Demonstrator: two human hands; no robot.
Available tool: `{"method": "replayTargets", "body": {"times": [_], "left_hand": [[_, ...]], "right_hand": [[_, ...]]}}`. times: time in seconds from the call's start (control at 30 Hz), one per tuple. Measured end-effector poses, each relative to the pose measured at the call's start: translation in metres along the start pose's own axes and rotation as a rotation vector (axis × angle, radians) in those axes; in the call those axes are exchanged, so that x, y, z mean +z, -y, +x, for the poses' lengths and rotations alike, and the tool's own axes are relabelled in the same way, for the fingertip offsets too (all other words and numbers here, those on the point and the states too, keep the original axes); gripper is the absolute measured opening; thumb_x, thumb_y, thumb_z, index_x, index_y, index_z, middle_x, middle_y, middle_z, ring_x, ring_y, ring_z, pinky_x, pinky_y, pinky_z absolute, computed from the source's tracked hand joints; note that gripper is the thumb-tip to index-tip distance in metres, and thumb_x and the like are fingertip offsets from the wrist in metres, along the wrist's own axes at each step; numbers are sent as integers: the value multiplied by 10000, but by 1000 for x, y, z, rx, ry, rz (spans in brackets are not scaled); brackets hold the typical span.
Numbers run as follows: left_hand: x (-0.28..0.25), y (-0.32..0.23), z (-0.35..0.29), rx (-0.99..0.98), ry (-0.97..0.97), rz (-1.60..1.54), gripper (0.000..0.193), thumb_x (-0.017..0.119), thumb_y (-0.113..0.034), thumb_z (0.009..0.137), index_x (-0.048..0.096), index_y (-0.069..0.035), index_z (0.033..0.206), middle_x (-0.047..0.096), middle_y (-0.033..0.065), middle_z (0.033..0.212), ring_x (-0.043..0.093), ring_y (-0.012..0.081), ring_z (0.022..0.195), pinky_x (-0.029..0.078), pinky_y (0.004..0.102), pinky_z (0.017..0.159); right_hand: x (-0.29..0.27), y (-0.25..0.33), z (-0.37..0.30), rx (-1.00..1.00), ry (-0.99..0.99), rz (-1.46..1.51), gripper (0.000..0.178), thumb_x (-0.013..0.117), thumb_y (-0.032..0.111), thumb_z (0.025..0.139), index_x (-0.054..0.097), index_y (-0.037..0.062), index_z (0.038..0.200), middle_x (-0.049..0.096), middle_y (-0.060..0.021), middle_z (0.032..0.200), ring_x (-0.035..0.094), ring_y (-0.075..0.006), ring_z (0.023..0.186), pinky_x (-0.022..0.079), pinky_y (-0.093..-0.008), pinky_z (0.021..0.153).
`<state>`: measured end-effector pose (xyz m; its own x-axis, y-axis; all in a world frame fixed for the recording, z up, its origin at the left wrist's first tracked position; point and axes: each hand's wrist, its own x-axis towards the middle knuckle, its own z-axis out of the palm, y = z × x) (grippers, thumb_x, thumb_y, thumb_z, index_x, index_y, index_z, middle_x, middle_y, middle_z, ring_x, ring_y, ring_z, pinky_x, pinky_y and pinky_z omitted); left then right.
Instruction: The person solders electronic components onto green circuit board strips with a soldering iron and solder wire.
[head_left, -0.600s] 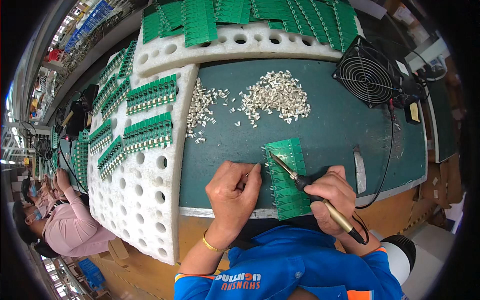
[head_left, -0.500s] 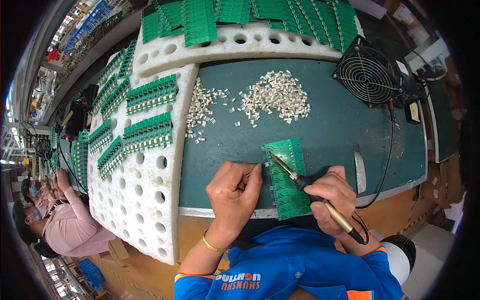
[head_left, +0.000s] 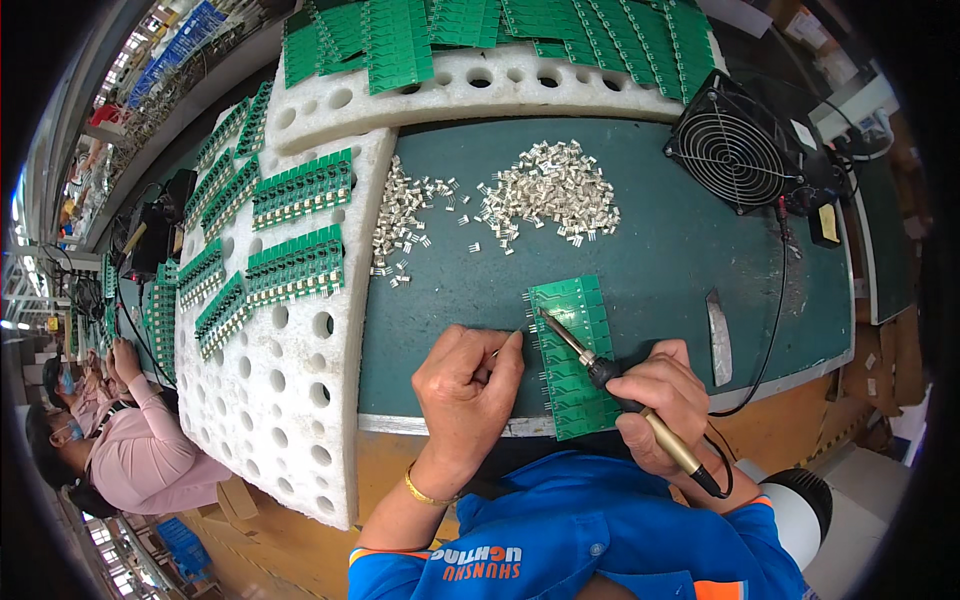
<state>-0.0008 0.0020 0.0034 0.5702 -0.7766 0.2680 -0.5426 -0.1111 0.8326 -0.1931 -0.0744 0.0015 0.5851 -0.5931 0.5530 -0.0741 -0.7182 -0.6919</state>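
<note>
My right hand grips a soldering iron with a gold-coloured handle and a black collar. Its metal tip rests on or just over the upper left part of a green circuit board panel, which lies on the bench in front of me. Metal pins stick out along the panel's left edge. Beside that edge, my left hand is closed in a pinch, thumb and forefinger close to the pins. Whatever thin thing it pinches is too small to make out.
Small white pin connectors lie in heaps beyond the panel. White foam boards at the left and back carry green circuit boards. A black fan stands at back right, a flat metal strip nearer. Another person sits at left.
The iron's tip has shifted slightly toward me along the panel's left side, and my right hand has tilted a little. My left hand has barely moved.
</note>
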Motion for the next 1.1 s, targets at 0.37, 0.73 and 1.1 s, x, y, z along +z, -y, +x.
{"method": "replayTargets", "body": {"times": [0.37,0.73,1.1], "left_hand": [[1,3,-2,-3,4,-9,59,752,24,764,700,0,752,563,18,632,453,56,524,335,224,474],[2,2,-2,-1,2,-24,62,755,19,767,697,-1,755,536,11,620,433,54,517,318,229,468],[-1,1,-2,12,8,-6,72,752,26,767,687,1,748,547,16,626,449,55,521,326,224,471]], "right_hand": [[0,1,-4,-23,15,-35,361,697,386,899,669,35,979,662,-72,773,598,-209,622,426,-352,649],[0,3,-4,-25,15,-33,362,720,377,881,669,32,980,667,-76,775,604,-208,627,432,-354,646],[-6,5,-4,-40,17,-65,351,711,364,890,660,31,988,658,-74,766,598,-207,626,423,-358,639]]}}
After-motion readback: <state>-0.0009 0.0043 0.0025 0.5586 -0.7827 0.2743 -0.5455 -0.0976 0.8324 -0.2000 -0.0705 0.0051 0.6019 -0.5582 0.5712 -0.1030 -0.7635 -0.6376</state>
